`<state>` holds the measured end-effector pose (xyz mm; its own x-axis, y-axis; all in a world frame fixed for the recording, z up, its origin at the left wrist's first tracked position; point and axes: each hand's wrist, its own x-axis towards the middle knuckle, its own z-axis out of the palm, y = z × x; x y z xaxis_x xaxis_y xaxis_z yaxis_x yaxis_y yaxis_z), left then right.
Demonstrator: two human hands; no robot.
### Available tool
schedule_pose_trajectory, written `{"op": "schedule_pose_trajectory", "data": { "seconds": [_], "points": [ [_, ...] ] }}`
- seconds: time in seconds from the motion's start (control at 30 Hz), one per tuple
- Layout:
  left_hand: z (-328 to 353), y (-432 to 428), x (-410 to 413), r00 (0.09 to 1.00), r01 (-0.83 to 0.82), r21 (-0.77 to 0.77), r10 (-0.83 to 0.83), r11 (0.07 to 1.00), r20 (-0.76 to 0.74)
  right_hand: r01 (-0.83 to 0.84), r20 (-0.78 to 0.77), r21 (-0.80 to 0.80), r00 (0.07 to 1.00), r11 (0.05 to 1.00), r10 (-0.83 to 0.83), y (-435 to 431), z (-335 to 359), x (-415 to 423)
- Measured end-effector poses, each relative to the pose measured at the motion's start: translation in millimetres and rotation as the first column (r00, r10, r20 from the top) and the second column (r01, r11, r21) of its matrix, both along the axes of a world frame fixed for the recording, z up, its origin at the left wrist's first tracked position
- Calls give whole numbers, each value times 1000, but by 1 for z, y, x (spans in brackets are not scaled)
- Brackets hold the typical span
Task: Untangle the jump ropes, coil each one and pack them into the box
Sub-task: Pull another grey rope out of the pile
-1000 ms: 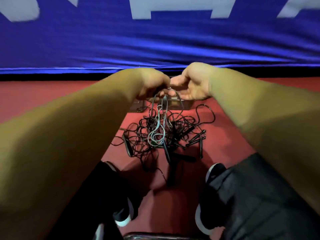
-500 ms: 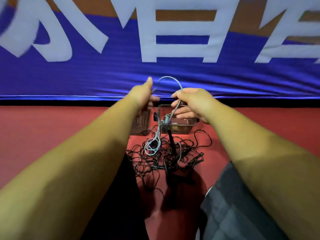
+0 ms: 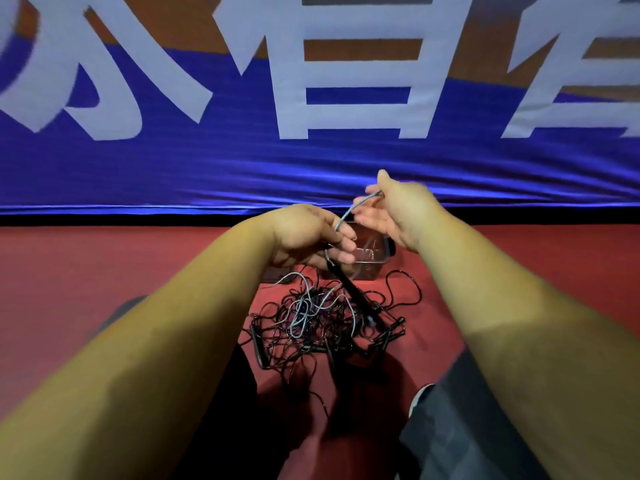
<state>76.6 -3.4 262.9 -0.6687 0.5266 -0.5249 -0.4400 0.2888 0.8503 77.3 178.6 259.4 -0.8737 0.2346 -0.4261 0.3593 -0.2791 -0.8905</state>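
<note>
Red floor (image 3: 104,289): tangle (image 3: 318,320) unsorted, none coiled. My left hand (image 3: 311,237) grips grey rope (image 3: 349,211) and handle (image 3: 349,289); my right hand (image 3: 398,213) pinches it. Box (image 3: 377,261) seemingly empty.

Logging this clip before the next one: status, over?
Left hand grips pale blue rope and black handle; right hand pinches rope higher up. Rope trails into black tangle on floor. Beyond hands, clear box.

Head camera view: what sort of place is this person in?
Probably a sports hall or gym. The red floor looks like a sports surface, a big blue banner with white characters runs along the far side, and tangled jump ropes lie on the floor by a clear box.
</note>
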Motion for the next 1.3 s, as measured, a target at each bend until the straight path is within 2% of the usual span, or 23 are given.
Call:
{"op": "schedule_pose_trajectory", "data": {
  "seconds": [0.07, 0.17, 0.23, 0.3, 0.37, 0.43, 0.47, 0.53, 0.57, 0.63, 0.7, 0.77, 0.83, 0.9, 0.93, 0.97, 1.0, 1.07, 1.13, 1.2, 1.3],
  "points": [
    [2, 2, -7, 995, -97, 25, 98, 995, -20, -200, 204, 158, 965, 967, 167, 2, -3, 2],
    [1, 2, -19, 940, -341, 123, 336, 932, 56, -613, 443, 187, 750, 767, 491, -1, -3, 13],
    [-7, -2, -25, 879, -472, 170, 444, 865, 176, -769, 458, 159, 613, 619, 644, -8, -1, 15],
    [-11, -4, -31, 823, -558, 178, 514, 810, 241, -782, 423, 195, 611, 592, 669, -16, 1, 15],
    [-10, -6, -38, 794, -607, 134, 592, 783, 140, -728, 355, 339, 685, 596, 636, -22, 3, 12],
    [-11, -9, -45, 799, -599, -1, 597, 801, -68, -618, 303, 577, 769, 534, 563, -22, 5, 8],
    [-13, -12, -49, 817, -565, -112, 536, 817, -213, -556, 265, 644, 807, 526, 528, -21, 7, 5],
    [-16, -13, -52, 847, -442, -270, 299, 856, -439, -472, 165, 630, 858, 617, 487, -17, 11, 0],
    [-17, -11, -50, 873, -325, -267, 179, 907, -454, -453, 117, 595, 866, 663, 486, -16, 15, -1],
    [-24, -2, -47, 933, -68, -189, -5, 980, -359, -444, 29, 498, 867, 745, 497, -12, 21, -2],
    [-33, 5, -42, 939, 109, -198, -166, 974, -301, -379, -85, 393, 892, 838, 444, -6, 25, -6],
    [-44, 8, -43, 916, 194, -300, -282, 934, -285, -234, -186, 293, 937, 927, 296, 3, 28, -12],
    [-53, 5, -48, 864, 242, -512, -423, 824, -273, -47, -261, 153, 962, 987, 86, 13, 30, -18],
    [-54, 2, -50, 802, 248, -726, -556, 642, -218, 143, -267, -28, 953, 989, -145, 26, 31, -22],
    [-54, 1, -50, 794, 252, -772, -581, 583, -180, 212, -255, -88, 940, 973, -228, 32, 30, -23],
    [-55, 1, -51, 803, 252, -780, -574, 572, -161, 257, -243, -118, 929, 959, -279, 38, 28, -25],
    [-55, 1, -52, 863, 244, -736, -487, 631, -132, 277, -230, -129, 926, 952, -301, 43, 25, -27],
    [-54, 3, -54, 984, 96, -541, -161, 835, -73, 256, -184, -71, 947, 964, -265, 50, 17, -30],
    [-48, 5, -59, 997, -63, -317, 44, 946, -66, 117, -76, 89, 991, 989, -110, 49, 7, -31],
    [-38, 11, -62, 981, -179, -107, 168, 978, -101, -149, 101, 189, 986, 971, 132, 38, -2, -27],
    [-21, 13, -64, 918, -392, 167, 398, 905, 0, -491, 284, 137, 852, 860, 441, 18, -15, -16]
  ]
}}
